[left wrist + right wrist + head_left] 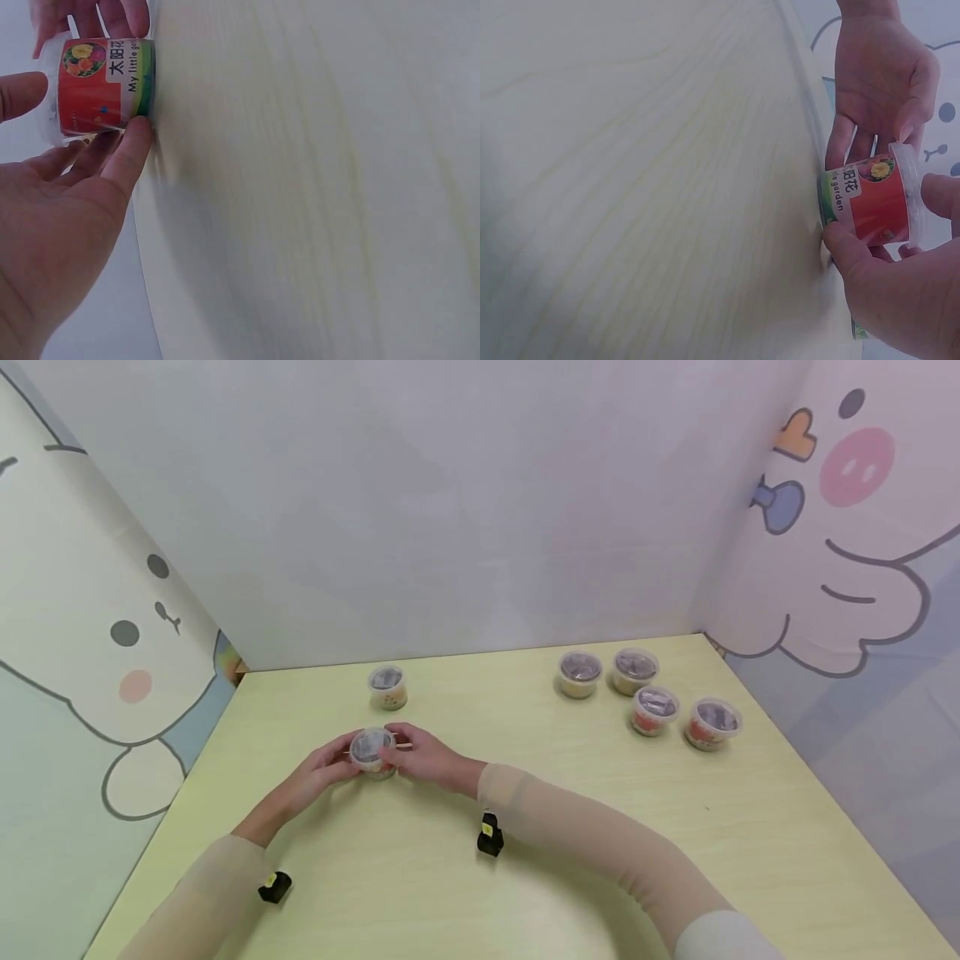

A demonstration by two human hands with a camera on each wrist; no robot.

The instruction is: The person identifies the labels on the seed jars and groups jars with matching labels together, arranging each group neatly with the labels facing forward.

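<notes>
The person's left hand [322,768] and right hand [429,755] both grip a small round plastic tub with a red label, a green band at its base and a clear lid [373,753], one from each side, thumbs near the lid and fingers round the wall. The tub is upright, lid uppermost, at the left part of a pale yellow wood-grained counter [382,877]; whether its base touches the surface is hard to tell. Its label carries a round flower picture and the words "My little garden". Just behind it, towards the back edge, stands a pale round tub with a translucent lid [388,688]. Well apart on the right are four more lidded tubs: two cream-coloured round ones at the rear, the left one [580,675] beside the right one [635,673], and in front of them two red-and-white round ones, the nearer to the middle [654,712] and the outer [712,725]. Beige sleeves [585,827] cover both forearms, and a pale grey wall [465,510] rises behind the counter.
</notes>
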